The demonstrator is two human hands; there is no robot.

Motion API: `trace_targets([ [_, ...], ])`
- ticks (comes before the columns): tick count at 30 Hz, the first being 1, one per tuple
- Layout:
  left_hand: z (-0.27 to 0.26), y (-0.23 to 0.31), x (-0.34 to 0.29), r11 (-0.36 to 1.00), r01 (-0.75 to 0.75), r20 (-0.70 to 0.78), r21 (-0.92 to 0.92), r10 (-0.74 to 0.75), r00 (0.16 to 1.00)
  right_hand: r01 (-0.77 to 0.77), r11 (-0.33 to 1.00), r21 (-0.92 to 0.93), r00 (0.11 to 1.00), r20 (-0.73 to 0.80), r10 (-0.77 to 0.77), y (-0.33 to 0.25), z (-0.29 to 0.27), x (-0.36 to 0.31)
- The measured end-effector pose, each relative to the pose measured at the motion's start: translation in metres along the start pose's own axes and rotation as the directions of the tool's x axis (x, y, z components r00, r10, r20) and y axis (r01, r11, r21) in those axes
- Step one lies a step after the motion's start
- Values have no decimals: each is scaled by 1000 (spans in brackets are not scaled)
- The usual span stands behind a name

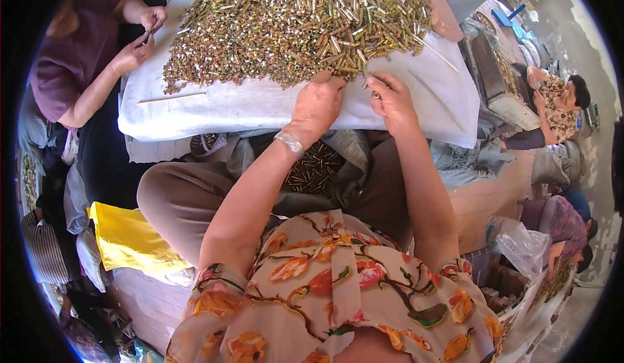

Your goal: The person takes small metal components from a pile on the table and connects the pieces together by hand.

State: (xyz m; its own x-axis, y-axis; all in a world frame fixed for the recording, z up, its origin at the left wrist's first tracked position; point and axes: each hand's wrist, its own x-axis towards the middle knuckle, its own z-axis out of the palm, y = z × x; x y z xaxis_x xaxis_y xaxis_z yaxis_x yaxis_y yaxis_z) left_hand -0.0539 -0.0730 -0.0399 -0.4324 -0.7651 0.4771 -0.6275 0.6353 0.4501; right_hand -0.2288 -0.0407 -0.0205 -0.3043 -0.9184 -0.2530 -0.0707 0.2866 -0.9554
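A broad heap of small brass-coloured metal parts [260, 38] lies on a white cloth [227, 113]. Short nut-like pieces make up its left and front, longer tube-like ones its right and back. At the heap's front edge, my left hand [318, 103] is closed, its fingertips among the parts; what it holds, if anything, is hidden. Just to its right, my right hand [393, 100] pinches a small metal part between thumb and fingers, the tips of both hands slightly apart. Below my wrists, an open sack [354, 155] between my legs contains many slim brassy pieces [315, 168].
Thin sticks [172, 98] lie on the cloth at left and right. At the left, a co-worker in a dark purple top [65, 70] handles a small piece. A yellow bag [130, 236] lies by my left knee. Other people sit at right, near a box [497, 77] of parts.
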Motion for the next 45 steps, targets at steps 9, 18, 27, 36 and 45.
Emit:
trace_targets([
  [9, -76, 19, -69, -114, 501, 505, -858, -362, 783, -2, 966, 257, 942, 324, -84, -23, 27, -109],
  [18, -104, 44, -105, 1, 342, 315, -940, -388, 866, 484, 866, -127, 870, 178, -460, -24, 51, -149],
  [27, -105, 53, -109, 129, 246, 176, -961, -401, 899, 503, 859, -92, 859, 159, -486, -27, 55, -158],
  [36, -116, 39, -106, 153, 321, 281, -935, -233, 931, 651, 745, -143, 753, 242, -612, -36, 42, -152],
  [45, -110, 27, -102, -244, 609, 594, -755, 140, 792, -102, 923, 371, 718, 669, -189, -27, 30, -150],
])
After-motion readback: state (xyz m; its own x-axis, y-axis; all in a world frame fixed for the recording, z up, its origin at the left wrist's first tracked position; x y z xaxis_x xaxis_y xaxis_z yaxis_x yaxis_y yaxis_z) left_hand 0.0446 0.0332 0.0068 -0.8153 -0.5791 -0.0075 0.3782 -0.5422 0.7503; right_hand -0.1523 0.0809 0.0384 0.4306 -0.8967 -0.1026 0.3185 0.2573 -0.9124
